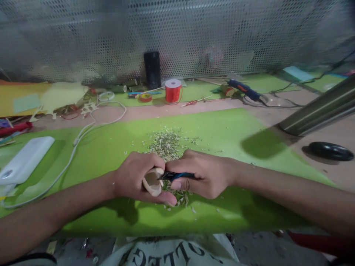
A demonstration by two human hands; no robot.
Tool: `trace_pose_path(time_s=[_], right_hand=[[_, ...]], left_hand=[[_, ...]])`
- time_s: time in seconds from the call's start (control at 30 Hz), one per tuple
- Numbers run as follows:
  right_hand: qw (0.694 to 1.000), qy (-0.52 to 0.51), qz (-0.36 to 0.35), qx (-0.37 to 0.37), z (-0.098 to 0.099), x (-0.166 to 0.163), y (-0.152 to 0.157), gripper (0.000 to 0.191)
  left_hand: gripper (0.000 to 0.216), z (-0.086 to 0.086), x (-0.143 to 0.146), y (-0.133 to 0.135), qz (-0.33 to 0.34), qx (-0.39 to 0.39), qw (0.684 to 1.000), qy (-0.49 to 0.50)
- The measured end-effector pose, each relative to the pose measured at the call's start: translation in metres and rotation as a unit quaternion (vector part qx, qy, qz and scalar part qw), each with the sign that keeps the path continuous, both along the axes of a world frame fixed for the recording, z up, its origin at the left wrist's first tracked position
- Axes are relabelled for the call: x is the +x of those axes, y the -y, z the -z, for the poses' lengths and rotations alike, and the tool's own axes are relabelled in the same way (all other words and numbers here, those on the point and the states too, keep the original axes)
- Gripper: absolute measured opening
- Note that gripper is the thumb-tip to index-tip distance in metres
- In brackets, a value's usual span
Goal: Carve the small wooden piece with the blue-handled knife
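Note:
My left hand is wrapped round a pale, hollow, cup-like piece that looks like bamboo or wood, its open end facing me. In my right hand is a small cutting knife with a black and blue handle. Its tip meets the right side of the hollow piece's rim; the blade itself barely shows. Both hands are close together over the green mat. Thin pale shavings lie heaped just beyond the hands, with more scattered beneath them.
A white power bank with a cable lies at left. Behind stand a phone and a red thread spool. To the right are a blue glue gun or similar tool, a metal cylinder and a black mouse-like object.

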State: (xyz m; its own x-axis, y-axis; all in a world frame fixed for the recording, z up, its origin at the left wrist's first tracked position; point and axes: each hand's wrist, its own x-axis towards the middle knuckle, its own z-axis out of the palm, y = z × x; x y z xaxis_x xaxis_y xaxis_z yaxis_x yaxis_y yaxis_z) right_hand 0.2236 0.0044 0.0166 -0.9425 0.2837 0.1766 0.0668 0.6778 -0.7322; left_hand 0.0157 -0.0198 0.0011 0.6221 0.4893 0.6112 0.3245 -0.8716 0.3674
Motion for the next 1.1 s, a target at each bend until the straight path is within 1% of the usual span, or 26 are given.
trace_pose_path(time_s=[0.07,0.13,0.23,0.37,0.5,0.6,0.7,0.8,0.87,1.0,1.1], right_hand=[[1.0,0.009,-0.012,-0.011,0.0,0.0,0.0,0.017],[1.0,0.013,-0.002,0.003,0.0,0.001,0.001,0.015],[0.998,0.005,0.037,0.055,0.001,0.003,0.001,0.016],[0.985,-0.005,0.095,0.143,0.005,0.009,0.002,0.024],[0.974,-0.014,0.128,0.189,0.01,0.01,0.003,0.025],[0.966,-0.011,0.175,0.192,0.011,0.007,0.006,0.025],[0.961,-0.009,0.217,0.173,0.01,0.003,0.008,0.025],[0.962,-0.013,0.229,0.147,0.01,0.002,0.009,0.023],[0.963,-0.017,0.228,0.143,0.012,0.002,0.009,0.02],[0.958,-0.028,0.234,0.166,0.018,0.004,0.009,0.017],[0.958,-0.04,0.221,0.179,0.02,0.004,0.009,0.017]], left_hand=[[0.046,0.0,-0.001,-0.001,0.012,0.018,1.0,-0.019],[0.047,0.0,-0.003,-0.002,0.009,0.025,0.999,-0.034],[0.047,-0.001,-0.004,-0.001,-0.022,0.033,0.998,-0.057],[0.048,-0.002,-0.006,0.0,-0.079,0.058,0.993,-0.064],[0.051,0.0,-0.005,-0.002,-0.1,0.053,0.991,-0.065],[0.062,0.002,-0.005,-0.003,-0.109,0.017,0.991,-0.078],[0.07,0.004,-0.004,-0.004,-0.126,-0.059,0.982,-0.129],[0.073,0.004,-0.002,-0.003,-0.139,-0.105,0.973,-0.154],[0.076,0.004,-0.002,-0.002,-0.142,-0.109,0.973,-0.149],[0.081,0.005,-0.001,0.0,-0.14,-0.103,0.975,-0.138],[0.083,0.006,-0.001,0.0,-0.138,-0.092,0.977,-0.135]])
